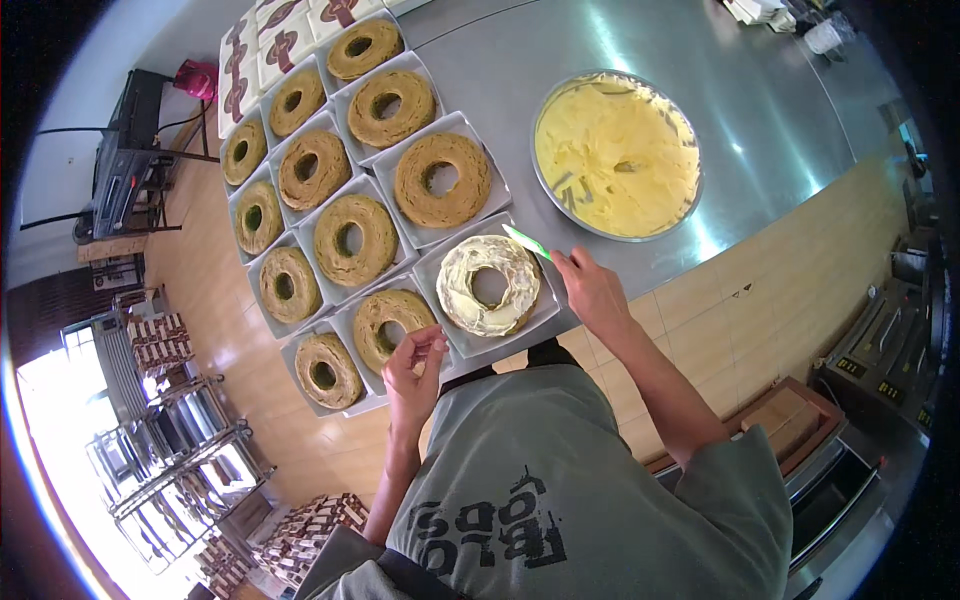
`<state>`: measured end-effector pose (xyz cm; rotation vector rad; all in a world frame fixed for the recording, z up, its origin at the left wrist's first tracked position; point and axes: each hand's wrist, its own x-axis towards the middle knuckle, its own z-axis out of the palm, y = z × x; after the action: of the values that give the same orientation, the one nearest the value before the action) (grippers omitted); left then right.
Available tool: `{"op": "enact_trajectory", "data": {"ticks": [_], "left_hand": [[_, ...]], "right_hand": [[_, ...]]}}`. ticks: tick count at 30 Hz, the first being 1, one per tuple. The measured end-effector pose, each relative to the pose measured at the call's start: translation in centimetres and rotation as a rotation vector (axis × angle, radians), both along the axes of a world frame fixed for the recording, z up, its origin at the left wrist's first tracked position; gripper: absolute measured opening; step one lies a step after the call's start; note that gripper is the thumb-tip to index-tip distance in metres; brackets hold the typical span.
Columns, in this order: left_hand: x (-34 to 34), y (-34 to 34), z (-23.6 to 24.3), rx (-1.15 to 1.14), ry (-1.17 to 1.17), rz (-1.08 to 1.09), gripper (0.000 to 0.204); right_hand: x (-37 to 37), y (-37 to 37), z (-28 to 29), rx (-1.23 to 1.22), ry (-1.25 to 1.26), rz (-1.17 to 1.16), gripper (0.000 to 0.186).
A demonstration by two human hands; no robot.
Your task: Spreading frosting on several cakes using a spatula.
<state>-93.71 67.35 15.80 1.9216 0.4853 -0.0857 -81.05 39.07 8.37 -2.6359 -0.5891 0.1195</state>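
Observation:
A ring cake [462, 310] coated in white cream sits in an open white box [522, 334] at the metal table's near edge. My right hand [597, 297] grips a small spreader [526, 241] with a green handle; its white-smeared blade is over the far right corner of that box. At the box's near left side, the fingers of my left hand [415, 372] are pinched together on its rim. Just behind them lies an uncoated brown ring cake [378, 318] in a neighbouring box. A wide metal bowl [541, 175] of pale yellow cream [615, 150] stands farther back on the right.
Several more brown ring cakes [442, 180] in white boxes stand in rows to the left. Closed printed boxes [285, 45] are beyond them. The steel tabletop [480, 70] extends behind the bowl. A wheeled rack [180, 440] stands at the far left, and oven-like equipment [870, 350] at the right.

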Motion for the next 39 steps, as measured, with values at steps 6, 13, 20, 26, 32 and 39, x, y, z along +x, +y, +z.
{"op": "enact_trajectory", "data": {"ticks": [6, 13, 20, 26, 32, 39], "left_hand": [[0.2, -1.1, 0.8, 0.015, -0.030, 0.081, 0.021], [0.2, -2.0, 1.5, 0.014, -0.037, 0.114, 0.020], [-0.7, -2.7, 2.2, 0.044, 0.036, 0.111, 0.023], [-1.0, -3.1, 2.1, 0.049, 0.036, 0.151, 0.023], [-0.1, -3.1, 2.1, 0.054, 0.039, 0.079, 0.023], [0.2, -3.2, 2.6, 0.055, 0.042, 0.073, 0.023]], "right_hand": [[0.6, -1.0, 4.1, 0.296, -0.101, -0.107, 0.032], [11.9, -8.3, 2.6, -0.180, -0.045, -0.020, 0.007], [14.4, -7.1, -0.7, 0.010, 0.007, 0.183, 0.011], [15.2, -9.5, 4.0, 0.378, 0.242, 0.130, 0.015], [17.3, -10.1, 0.9, 0.340, 0.067, 0.045, 0.016], [16.5, -8.9, 1.4, 0.526, 0.174, 0.143, 0.017]]}}
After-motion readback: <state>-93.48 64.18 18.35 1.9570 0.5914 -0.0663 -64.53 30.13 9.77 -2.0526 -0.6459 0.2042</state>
